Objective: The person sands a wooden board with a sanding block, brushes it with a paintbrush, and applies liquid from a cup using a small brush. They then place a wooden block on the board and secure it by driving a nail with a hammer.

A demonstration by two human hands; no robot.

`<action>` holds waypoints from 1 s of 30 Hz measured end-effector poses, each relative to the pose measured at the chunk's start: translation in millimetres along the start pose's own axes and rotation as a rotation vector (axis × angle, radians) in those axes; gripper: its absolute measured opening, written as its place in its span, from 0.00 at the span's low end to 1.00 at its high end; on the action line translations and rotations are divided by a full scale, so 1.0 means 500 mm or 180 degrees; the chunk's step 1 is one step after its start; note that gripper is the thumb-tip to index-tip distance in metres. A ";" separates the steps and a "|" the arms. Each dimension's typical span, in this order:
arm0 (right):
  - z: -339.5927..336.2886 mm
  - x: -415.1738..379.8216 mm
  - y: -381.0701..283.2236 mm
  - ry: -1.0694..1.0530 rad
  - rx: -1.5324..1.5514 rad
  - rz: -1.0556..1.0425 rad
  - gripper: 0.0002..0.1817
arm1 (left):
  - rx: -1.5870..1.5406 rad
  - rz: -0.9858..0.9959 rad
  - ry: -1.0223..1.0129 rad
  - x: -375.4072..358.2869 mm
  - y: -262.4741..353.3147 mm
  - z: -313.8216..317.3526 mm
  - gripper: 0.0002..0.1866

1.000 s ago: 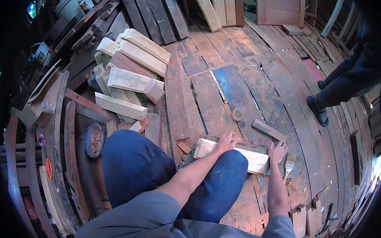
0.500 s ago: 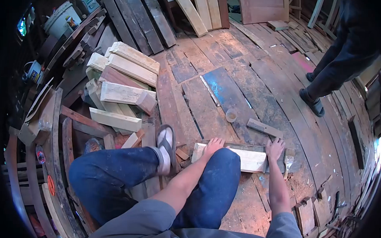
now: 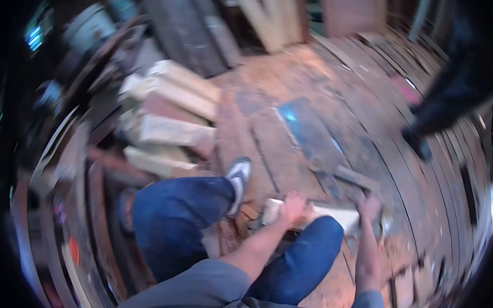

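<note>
A short pale wooden board point(image 3: 343, 216) lies across a dark plank on the floor, by my bent knee, which covers part of it. My left hand point(image 3: 296, 207) is closed over its left half, fingers over the far edge. At the board's right end my right hand point(image 3: 370, 205) grips it, though motion blurs the fingers. Just beyond that hand is a narrow dark wood strip point(image 3: 356, 177). A blurred brush point(image 3: 386, 224) lies to the right of my right hand.
Cut pale boards point(image 3: 175, 129) are heaped at the left. Dark planks point(image 3: 190, 34) lean at the back. A person in dark trousers point(image 3: 451, 103) stands at the right. Wood offcuts point(image 3: 408, 287) lie near the lower right, and a bluish-stained plank point(image 3: 311, 130) is in the floor ahead.
The view has swung and blurred, so the scene sits lower and further right. My foot on the left has tilted. Both hands stay at the wooden board.
</note>
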State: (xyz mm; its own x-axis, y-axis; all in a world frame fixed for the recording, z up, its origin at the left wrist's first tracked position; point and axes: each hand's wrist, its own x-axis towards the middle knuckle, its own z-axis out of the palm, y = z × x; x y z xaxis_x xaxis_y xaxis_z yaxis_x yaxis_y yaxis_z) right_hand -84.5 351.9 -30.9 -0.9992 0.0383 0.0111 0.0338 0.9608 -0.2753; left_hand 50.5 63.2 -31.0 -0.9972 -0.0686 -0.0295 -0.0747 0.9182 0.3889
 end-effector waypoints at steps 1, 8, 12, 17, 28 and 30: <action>-0.023 -0.011 -0.019 -0.0096 -0.0458 0.0142 0.31 | -0.0122 0.0150 0.0103 0.002 -0.007 0.003 0.24; 0.059 0.009 0.057 0.1656 0.1326 0.0370 0.11 | 0.0123 0.0148 -0.0207 0.015 -0.015 0.008 0.26; -0.024 -0.051 0.092 0.2235 0.0783 0.0931 0.10 | 0.0094 0.0234 -0.0049 0.011 -0.015 0.011 0.25; -0.062 -0.130 0.175 0.1069 -0.0100 0.2265 0.28 | 0.0086 0.0114 -0.0277 0.016 -0.011 0.001 0.26; -0.025 -0.154 0.203 0.0514 -0.0605 0.1902 0.27 | -0.0083 -0.0020 -0.0328 0.019 -0.003 -0.015 0.26; -0.027 -0.151 0.203 0.0553 -0.0518 0.1905 0.26 | -0.0063 -0.0046 -0.0411 0.021 -0.004 -0.019 0.26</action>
State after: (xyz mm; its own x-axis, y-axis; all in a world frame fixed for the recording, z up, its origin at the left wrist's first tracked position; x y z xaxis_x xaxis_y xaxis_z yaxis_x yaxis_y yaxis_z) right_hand -5.5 450.4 -46.8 -0.7889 0.6115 0.0602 0.6009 0.7882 -0.1329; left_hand 40.4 56.9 -23.3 -0.9878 -0.0298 -0.1531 -0.0903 0.9096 0.4056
